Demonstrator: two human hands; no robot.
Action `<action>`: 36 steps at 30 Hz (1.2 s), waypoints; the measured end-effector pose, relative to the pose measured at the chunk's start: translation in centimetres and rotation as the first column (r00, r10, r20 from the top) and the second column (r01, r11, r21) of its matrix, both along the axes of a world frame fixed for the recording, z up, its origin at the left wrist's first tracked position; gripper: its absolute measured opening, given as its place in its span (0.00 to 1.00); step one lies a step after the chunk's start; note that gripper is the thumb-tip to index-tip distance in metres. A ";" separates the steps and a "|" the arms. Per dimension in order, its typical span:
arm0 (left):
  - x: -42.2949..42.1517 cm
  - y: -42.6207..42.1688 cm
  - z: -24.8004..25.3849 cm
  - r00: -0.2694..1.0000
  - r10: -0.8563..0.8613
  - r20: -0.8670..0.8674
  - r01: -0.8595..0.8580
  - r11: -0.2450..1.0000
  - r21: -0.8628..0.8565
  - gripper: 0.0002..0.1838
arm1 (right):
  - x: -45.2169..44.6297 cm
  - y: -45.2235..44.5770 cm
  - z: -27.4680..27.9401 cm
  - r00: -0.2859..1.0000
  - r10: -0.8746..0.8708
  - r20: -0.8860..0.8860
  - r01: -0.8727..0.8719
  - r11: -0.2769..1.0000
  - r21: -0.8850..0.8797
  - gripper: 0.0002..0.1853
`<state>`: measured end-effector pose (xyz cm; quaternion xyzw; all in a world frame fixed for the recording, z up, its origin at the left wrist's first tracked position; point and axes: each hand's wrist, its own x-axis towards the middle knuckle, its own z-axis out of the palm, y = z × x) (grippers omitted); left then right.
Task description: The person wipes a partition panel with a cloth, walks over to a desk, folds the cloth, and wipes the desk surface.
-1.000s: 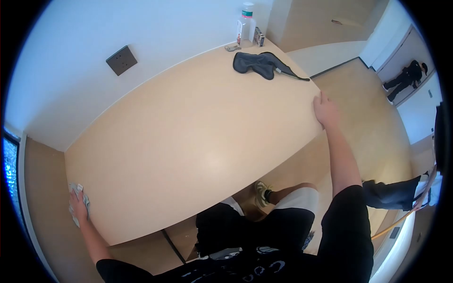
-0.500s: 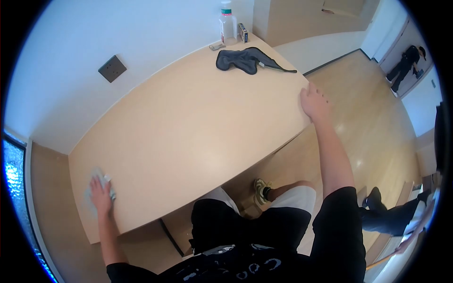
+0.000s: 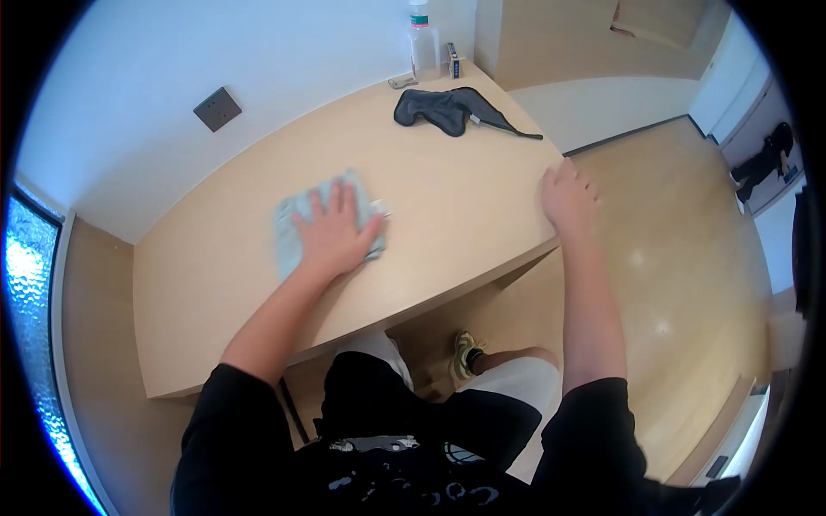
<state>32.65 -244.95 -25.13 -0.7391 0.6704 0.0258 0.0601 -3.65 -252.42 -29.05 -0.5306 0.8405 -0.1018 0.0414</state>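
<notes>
My left hand [image 3: 331,236] lies flat with its fingers spread on a folded pale blue cloth [image 3: 291,225]. The cloth rests on the light wood tabletop [image 3: 439,193], and a white tag sticks out at its right side. At the right end of the table, my right hand [image 3: 572,199] is closed over the edge with curled fingers; its palm side is hidden. Farther back on the table, away from both hands, lies a crumpled dark grey cloth [image 3: 439,112] with a narrow tail reaching towards the right edge.
A clear bottle [image 3: 423,53] and a small box [image 3: 453,60] stand in the back corner, beside a small flat grey item [image 3: 403,83]. The wall bears a dark socket [image 3: 217,109]. My legs are at the front edge. A person [image 3: 761,168] is far off at right.
My left hand and the pale blue cloth have moved from the table's left end to its middle. My right hand stays at the right edge. The view has shifted slightly.
</notes>
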 end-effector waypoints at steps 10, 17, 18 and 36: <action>-11.5 -8.3 -0.6 0.987 -0.057 -0.148 0.044 0.995 -0.093 0.49 | 0.7 0.7 1.4 0.999 -0.025 0.046 0.024 0.999 0.024 0.31; -9.0 -6.0 -0.7 0.930 -0.330 -0.163 0.312 0.942 -0.126 0.47 | -2.6 -2.9 -5.4 0.991 0.069 0.116 -0.060 0.995 -0.078 0.36; -7.7 -4.6 -0.9 0.915 -0.370 -0.161 0.353 0.927 -0.129 0.46 | -2.5 -2.6 -4.7 0.986 0.110 0.124 -0.103 0.993 -0.063 0.38; 54.5 25.8 -1.7 0.686 0.696 -0.210 -0.727 0.653 -0.210 0.43 | -2.5 -0.6 -1.4 0.994 0.088 -0.062 -0.084 0.994 0.073 0.35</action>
